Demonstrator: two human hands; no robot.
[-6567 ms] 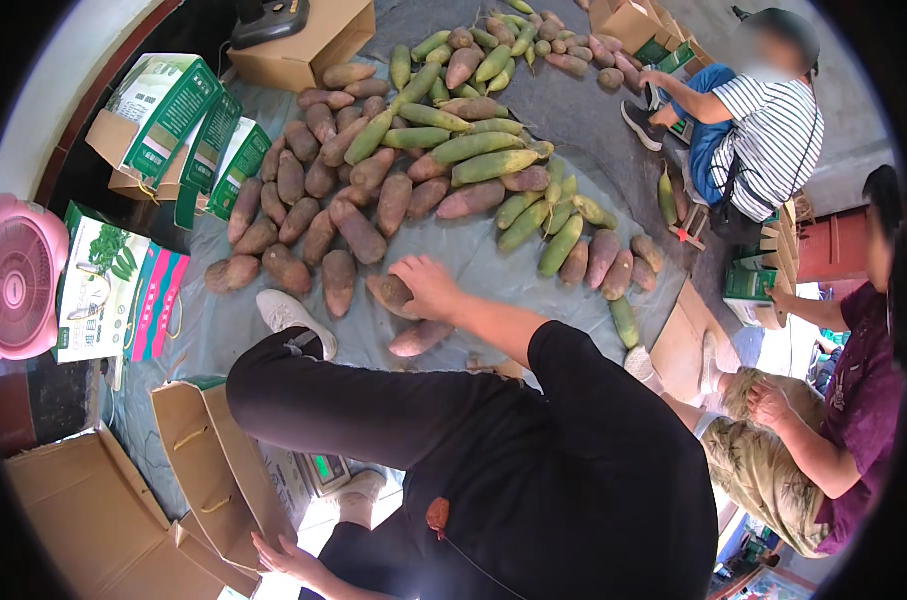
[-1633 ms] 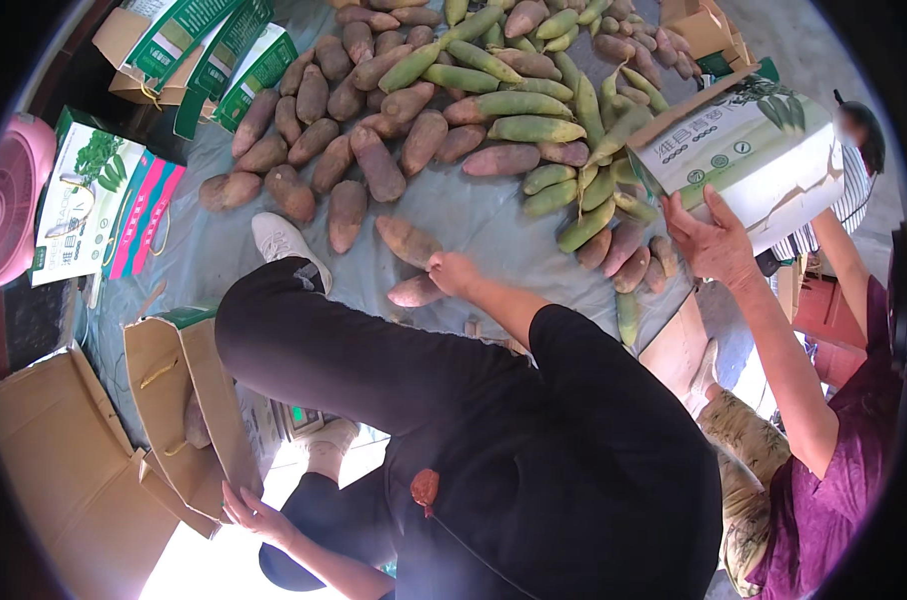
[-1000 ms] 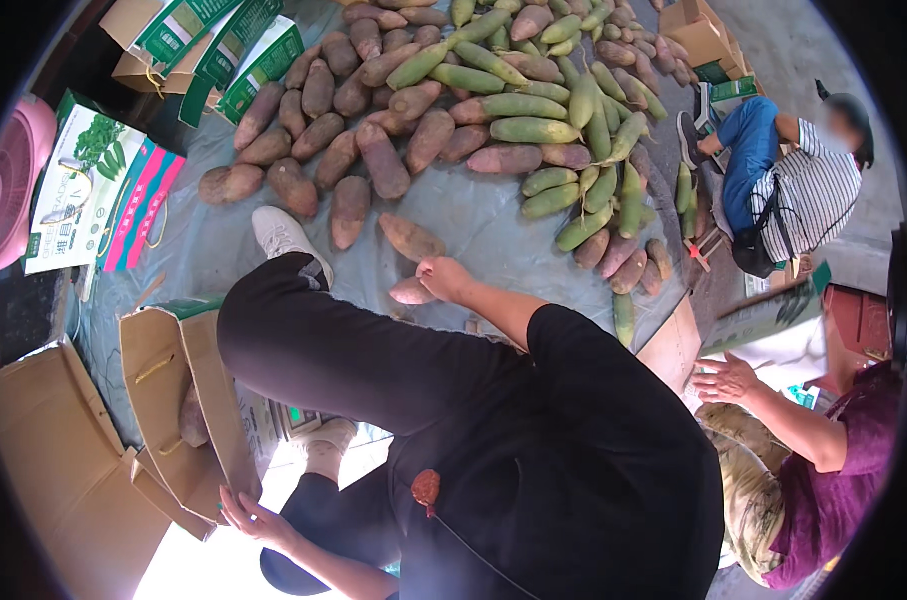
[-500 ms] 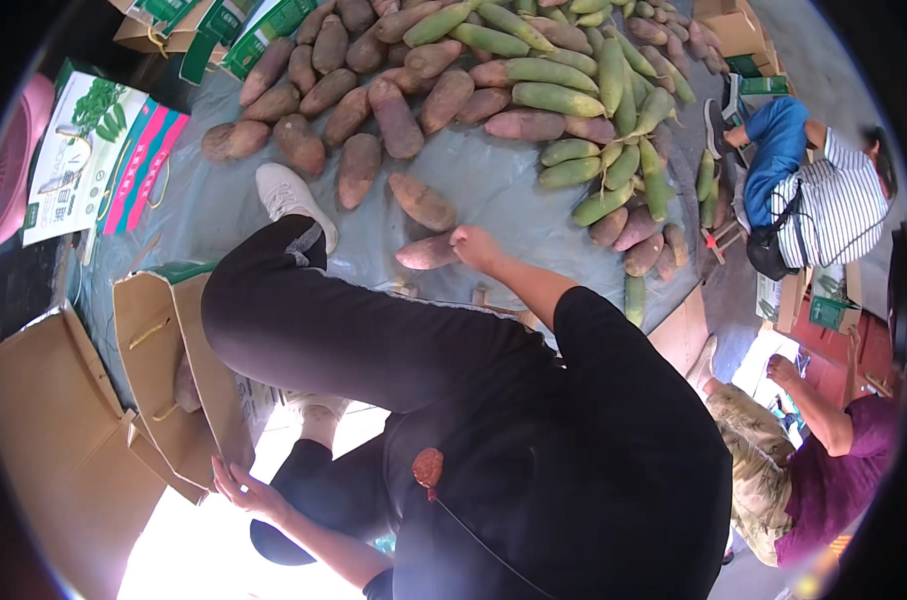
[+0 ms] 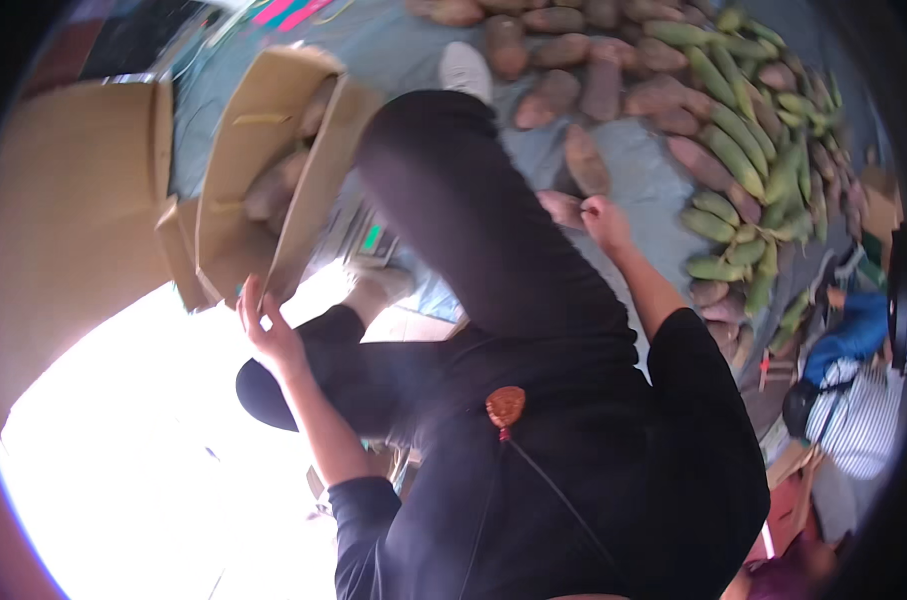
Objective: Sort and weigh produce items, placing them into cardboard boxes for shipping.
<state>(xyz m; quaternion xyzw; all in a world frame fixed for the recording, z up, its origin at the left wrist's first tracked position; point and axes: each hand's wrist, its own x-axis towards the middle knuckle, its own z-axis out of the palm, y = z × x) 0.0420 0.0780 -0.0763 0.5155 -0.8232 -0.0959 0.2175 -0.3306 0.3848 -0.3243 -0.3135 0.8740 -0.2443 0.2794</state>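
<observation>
My right hand (image 5: 604, 225) is closed at the right end of a reddish-purple radish (image 5: 559, 207), which lies on the sheet beside my raised knee. Another reddish radish (image 5: 586, 160) lies just beyond it. My left hand (image 5: 274, 335) is at the near lower corner of an open cardboard box (image 5: 319, 185), its fingers apart and the fingertips at the edge. Inside the box, several reddish radishes (image 5: 274, 188) are partly hidden by its side wall.
Grey-blue sheeting (image 5: 634, 160) covers the floor. Reddish radishes (image 5: 602, 88) and green radishes (image 5: 736, 160) are heaped at the far right. A large cardboard piece (image 5: 84, 230) stands at the left. Another person in a striped top (image 5: 859, 420) is at the far right.
The view has swung left, so the box and heap appear farther right. More radishes show inside the box. My right hand stays at the radish's end and my left stays by the box edge.
</observation>
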